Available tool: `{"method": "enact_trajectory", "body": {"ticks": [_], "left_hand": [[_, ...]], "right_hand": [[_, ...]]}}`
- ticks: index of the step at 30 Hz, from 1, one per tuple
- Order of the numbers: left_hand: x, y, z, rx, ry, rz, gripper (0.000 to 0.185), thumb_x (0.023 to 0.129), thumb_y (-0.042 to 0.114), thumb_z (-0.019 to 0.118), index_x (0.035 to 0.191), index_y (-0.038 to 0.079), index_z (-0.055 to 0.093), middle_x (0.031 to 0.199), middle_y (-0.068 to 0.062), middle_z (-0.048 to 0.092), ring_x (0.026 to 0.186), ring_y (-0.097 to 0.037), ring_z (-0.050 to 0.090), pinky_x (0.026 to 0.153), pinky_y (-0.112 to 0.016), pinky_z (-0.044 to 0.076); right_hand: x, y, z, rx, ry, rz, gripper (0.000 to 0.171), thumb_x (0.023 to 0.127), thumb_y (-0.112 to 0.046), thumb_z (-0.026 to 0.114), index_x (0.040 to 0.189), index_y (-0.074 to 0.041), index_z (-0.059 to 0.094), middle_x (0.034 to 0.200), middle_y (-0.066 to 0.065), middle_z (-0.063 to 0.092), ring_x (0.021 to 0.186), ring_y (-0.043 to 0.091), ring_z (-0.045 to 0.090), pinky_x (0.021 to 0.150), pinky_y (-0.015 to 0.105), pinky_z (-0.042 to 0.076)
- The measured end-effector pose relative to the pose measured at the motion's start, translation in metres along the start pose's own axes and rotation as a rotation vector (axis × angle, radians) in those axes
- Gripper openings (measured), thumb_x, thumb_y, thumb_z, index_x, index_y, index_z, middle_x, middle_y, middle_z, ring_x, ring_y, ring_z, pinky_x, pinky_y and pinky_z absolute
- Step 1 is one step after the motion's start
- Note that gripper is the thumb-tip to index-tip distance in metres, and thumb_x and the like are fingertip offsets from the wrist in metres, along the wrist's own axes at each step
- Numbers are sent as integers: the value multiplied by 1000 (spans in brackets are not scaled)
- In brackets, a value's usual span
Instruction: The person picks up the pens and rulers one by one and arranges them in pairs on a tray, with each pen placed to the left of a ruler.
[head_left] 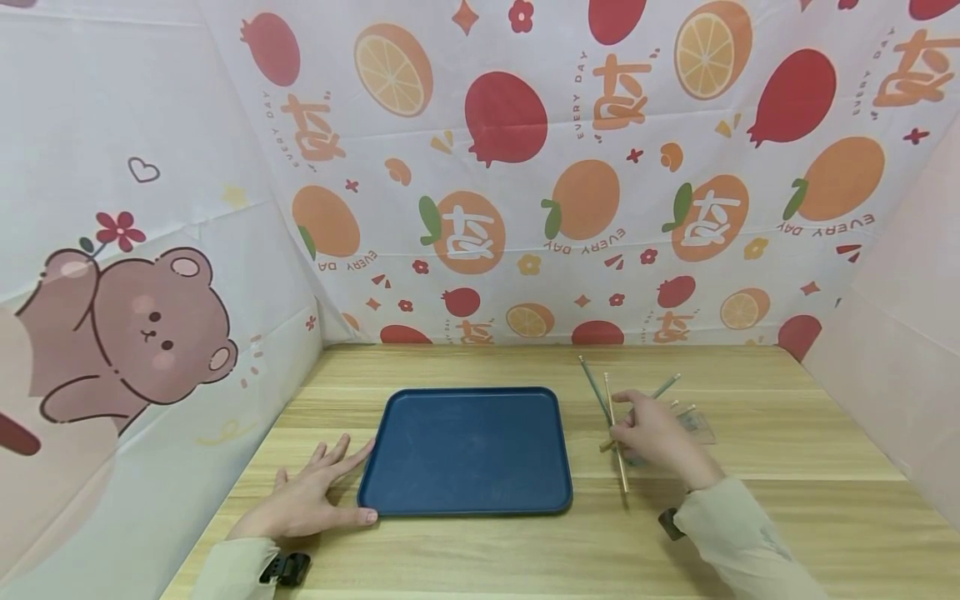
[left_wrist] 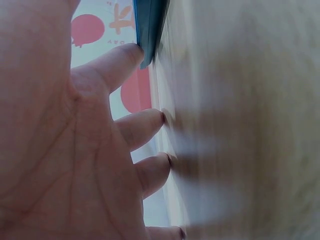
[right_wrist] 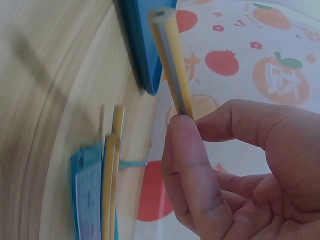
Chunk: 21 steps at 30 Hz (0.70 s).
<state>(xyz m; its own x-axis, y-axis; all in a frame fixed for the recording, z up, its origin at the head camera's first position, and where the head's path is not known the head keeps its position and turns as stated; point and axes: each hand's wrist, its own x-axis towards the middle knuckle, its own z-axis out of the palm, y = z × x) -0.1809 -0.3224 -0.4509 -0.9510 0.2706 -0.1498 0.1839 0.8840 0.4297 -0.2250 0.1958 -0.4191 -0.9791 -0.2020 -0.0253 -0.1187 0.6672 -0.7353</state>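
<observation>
My left hand (head_left: 339, 485) lies flat on the wooden table (head_left: 787, 500), fingers straight. Its thumb touches the front left corner of a dark blue tray (head_left: 465, 450). The left wrist view shows the left hand (left_wrist: 100, 125) with the thumb tip against the tray's edge (left_wrist: 150, 30). My right hand (head_left: 621, 433), right of the tray, pinches a yellow pencil (head_left: 618, 454) between thumb and fingers. In the right wrist view the right hand (right_wrist: 185, 125) holds the pencil (right_wrist: 172, 65) lifted off the table.
More pencils (head_left: 594, 385) lie fanned on the table beyond my right hand, partly over a clear packet (head_left: 697, 427). The right wrist view shows these pencils (right_wrist: 112, 165) and a blue packet (right_wrist: 90, 195). Printed fabric walls (head_left: 525, 167) close in the table on three sides.
</observation>
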Motion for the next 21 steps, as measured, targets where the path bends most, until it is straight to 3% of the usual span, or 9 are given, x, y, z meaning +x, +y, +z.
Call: {"method": "enact_trajectory", "body": {"ticks": [9, 21], "left_hand": [[-1, 2, -1, 9, 7, -1, 107, 81, 67, 84, 169, 30, 36, 176, -30, 20, 155, -70, 12, 97, -102, 5], [-2, 2, -1, 9, 12, 6, 107, 81, 67, 85, 169, 30, 36, 175, -31, 21, 155, -70, 12, 97, -102, 5]], "right_hand": [[12, -16, 20, 13, -4, -6, 63, 93, -4, 65, 151, 11, 47, 77, 5, 69, 64, 19, 71, 59, 27, 54], [27, -37, 54, 76, -40, -12, 61, 95, -4, 67, 152, 6, 49, 72, 6, 69, 60, 20, 72, 65, 30, 60]]}}
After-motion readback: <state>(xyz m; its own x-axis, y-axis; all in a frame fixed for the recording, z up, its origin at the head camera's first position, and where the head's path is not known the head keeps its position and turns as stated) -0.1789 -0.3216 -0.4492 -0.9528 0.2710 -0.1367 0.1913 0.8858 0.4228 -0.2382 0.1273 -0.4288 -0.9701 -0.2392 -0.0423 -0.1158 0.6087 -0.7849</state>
